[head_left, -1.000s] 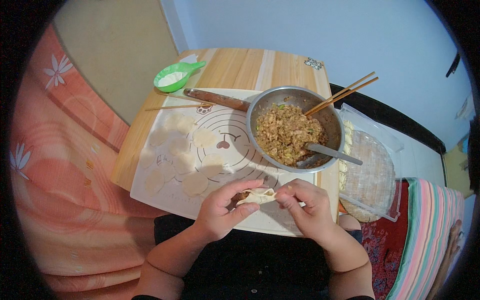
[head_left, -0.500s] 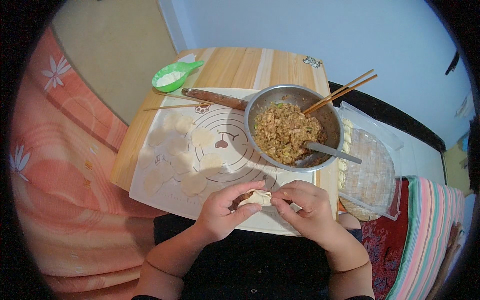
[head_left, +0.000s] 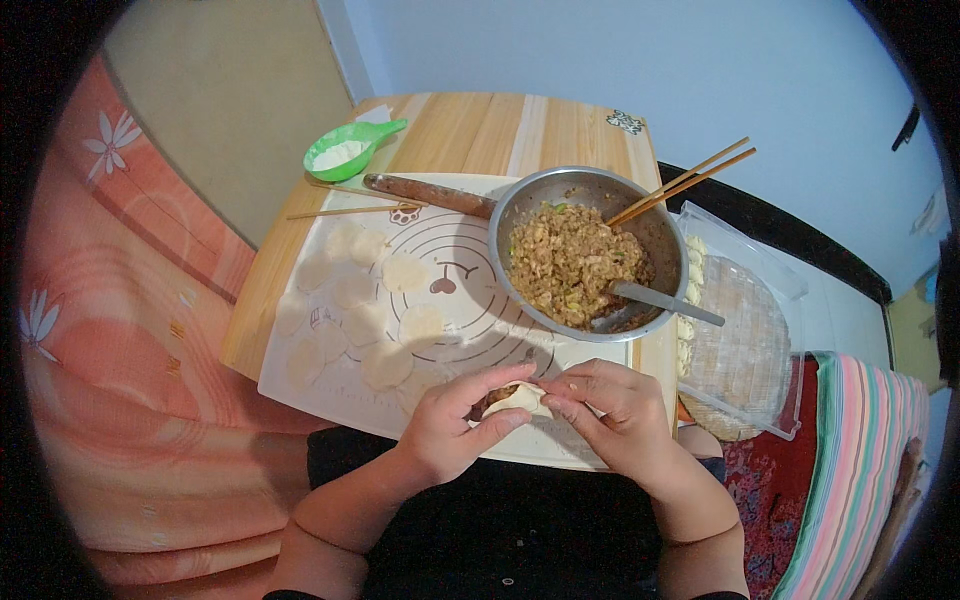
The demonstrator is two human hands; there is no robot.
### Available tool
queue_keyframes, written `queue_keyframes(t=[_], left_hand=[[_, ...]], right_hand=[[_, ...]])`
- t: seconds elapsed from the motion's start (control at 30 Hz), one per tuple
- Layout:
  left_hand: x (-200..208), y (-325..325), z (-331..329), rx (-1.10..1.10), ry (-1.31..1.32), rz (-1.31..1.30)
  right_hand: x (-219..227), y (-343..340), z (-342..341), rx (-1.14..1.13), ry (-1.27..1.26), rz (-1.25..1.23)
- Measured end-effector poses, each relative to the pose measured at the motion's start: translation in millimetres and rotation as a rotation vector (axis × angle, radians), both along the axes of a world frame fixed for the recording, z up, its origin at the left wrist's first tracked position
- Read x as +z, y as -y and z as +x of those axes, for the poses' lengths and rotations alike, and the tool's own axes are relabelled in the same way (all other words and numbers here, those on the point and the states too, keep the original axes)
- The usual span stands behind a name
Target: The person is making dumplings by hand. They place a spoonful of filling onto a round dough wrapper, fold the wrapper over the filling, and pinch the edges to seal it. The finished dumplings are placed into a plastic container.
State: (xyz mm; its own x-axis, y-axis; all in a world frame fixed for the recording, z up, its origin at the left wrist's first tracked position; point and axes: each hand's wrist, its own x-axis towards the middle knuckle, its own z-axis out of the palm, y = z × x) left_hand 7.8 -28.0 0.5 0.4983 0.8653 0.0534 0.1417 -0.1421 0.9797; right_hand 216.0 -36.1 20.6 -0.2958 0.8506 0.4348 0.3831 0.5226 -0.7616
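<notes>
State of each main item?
Steel bowl: partly full of filling
Chopsticks in bowl: leaning
Metal utensil: in bowl
Dumpling: partly wrapped, left end open
Left hand: holding the dumpling
Right hand: pinching its right end
Dough rounds: flat, unfilled
Green scoop: holding white powder
Rolling pin: lying flat

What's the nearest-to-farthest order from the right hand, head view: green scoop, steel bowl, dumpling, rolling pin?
1. Dumpling: touching the right hand, on its left.
2. Steel bowl: straight ahead.
3. Rolling pin: ahead-left, beside the bowl.
4. Green scoop: far left.
</notes>
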Motion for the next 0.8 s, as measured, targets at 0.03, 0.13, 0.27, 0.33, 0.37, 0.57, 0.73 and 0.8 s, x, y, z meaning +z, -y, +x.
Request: queue_keyframes(t=[0.03,0.13,0.27,0.33,0.37,0.57,0.73,0.8], left_hand=[[1,1,1,0.0,0.05,-0.043],[4,2,6,0.018,0.15,-0.073],[-3,3,9,0.072,0.326,0.026],[-10,1,7,0.085,0.321,0.096],[-13,0,5,0.089,0.227,0.17],[1,-2,6,0.04,-0.014,0.328],[5,-1,6,0.04,-0.083,0.435],[7,-1,6,0.027,-0.132,0.485]], right_hand=[[0,1,-1,-0.019,-0.008,-0.027],[2,4,-4,-0.068,-0.036,-0.1],[4,3,-1,-0.061,-0.018,-0.129],[4,1,2,-0.053,0.0,-0.091],[4,0,3,-0.058,-0.002,-0.059],[4,-1,-1,-0.02,-0.031,0.013],[7,-2,1,0.004,0.023,0.032],[7,-2,1,0.009,0.035,0.04]])
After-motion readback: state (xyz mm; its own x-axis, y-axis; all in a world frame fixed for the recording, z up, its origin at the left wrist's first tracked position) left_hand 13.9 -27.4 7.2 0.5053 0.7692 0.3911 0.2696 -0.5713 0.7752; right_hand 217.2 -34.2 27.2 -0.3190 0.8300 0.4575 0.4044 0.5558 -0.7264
